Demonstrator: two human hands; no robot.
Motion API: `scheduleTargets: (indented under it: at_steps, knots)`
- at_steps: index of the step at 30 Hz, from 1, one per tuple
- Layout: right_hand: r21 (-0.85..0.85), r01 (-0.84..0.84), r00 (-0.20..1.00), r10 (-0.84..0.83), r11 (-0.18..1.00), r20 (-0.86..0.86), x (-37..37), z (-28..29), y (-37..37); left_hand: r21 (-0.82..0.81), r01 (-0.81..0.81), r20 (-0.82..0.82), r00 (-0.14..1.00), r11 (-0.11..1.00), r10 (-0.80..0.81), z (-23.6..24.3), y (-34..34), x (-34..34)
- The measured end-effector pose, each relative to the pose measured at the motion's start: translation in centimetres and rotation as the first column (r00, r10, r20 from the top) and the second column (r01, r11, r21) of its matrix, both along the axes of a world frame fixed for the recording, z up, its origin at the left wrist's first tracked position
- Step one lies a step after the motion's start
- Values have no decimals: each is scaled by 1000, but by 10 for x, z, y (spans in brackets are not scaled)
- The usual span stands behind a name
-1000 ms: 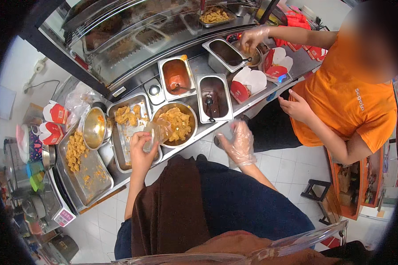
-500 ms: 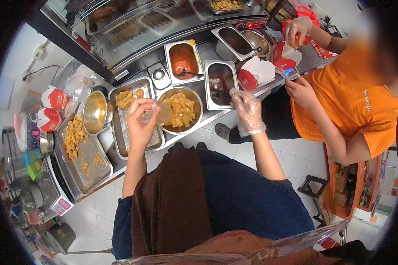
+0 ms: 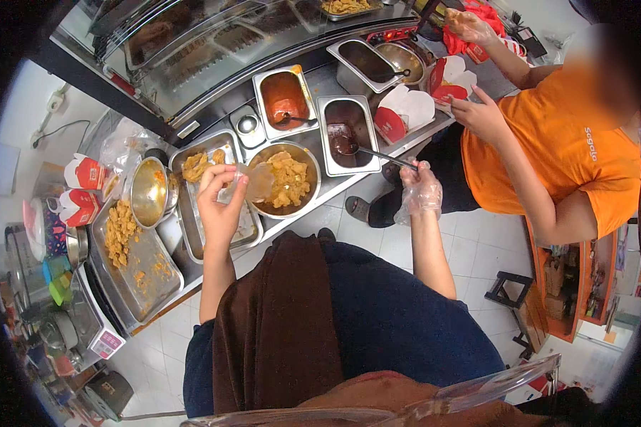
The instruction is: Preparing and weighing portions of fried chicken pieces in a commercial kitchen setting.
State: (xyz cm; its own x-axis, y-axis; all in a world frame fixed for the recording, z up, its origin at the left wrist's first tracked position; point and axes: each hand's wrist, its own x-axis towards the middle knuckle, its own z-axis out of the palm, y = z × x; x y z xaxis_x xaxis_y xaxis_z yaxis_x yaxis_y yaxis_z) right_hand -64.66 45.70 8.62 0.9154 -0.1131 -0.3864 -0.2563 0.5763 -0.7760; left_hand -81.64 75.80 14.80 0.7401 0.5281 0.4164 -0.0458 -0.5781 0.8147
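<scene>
My bare left hand (image 3: 219, 199) pinches a small clear plastic cup (image 3: 258, 183) over the left edge of a steel bowl (image 3: 316, 186). Golden fried pieces (image 3: 289, 179) fill much of that bowl. In a thin clear glove, my right hand (image 3: 421, 191) is closed on the handle of a ladle (image 3: 386, 156). The ladle's head sits in dark brown sauce inside a deep steel pan (image 3: 353, 171). Behind the bowl, another pan (image 3: 261, 107) holds orange-red sauce and a dark spoon.
Steel trays (image 3: 165, 290) with fried pieces lie to the left, beside an empty-looking steel bowl (image 3: 149, 192). Red-and-white cartons (image 3: 413, 108) stand right of the sauce pans. A co-worker in an orange shirt (image 3: 548, 164) stands close on the right. A glass display case (image 3: 214, 50) runs behind.
My right hand has moved down and right from the dark sauce pan's edge, now gripping a ladle whose handle reaches out of it. The co-worker's gloved hand has risen; their other hand's lit device no longer shows.
</scene>
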Motion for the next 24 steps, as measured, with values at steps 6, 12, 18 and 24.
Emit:
scheduleTargets:
  at_steps: [6, 12, 18, 24]
  knots:
    - [199, 18, 998, -5, 980, -64, -5, -22, -12, 20, -9, 21, 1000, 1000, 8, 2, 5, -3]
    - [289, -75, 997, 63, 954, 49, -24, 9, 5, 15, -39, 28, 999, 999, 38, 3, 8, -8]
    - [-624, -91, 672, 510, 776, 536, -72, 22, 52, 20, -48, 43, 998, 999, 47, 12, 7, -7]
    - [-817, 170, -102, 835, 551, 541, -81, 4, 62, 17, -45, 43, 998, 999, 44, 12, 4, -8]
